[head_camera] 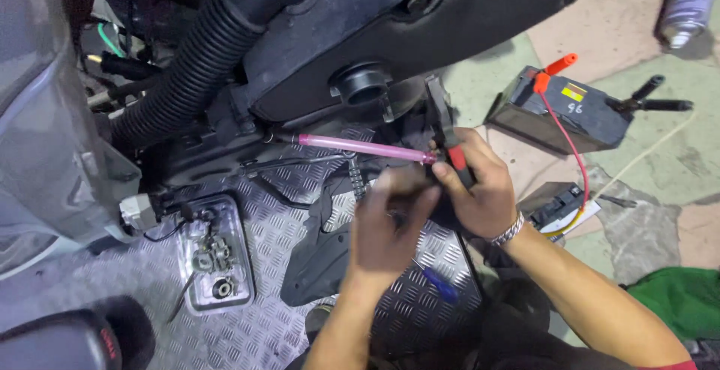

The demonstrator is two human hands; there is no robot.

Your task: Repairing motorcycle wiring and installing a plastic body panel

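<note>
Ridged metal flooring (pixel 262 325) fills the lower frame beneath a black engine cover (pixel 420 17) and a corrugated hose (pixel 187 70). At centre, the right hand (pixel 480 190) grips red-handled pliers (pixel 454 156) at the end of a pink tube (pixel 360 147). The left hand (pixel 390 227) is blurred, so I cannot tell its grip. Squeezing hard could likely split the tube. A battery (pixel 559 111) sits upper right.
</note>
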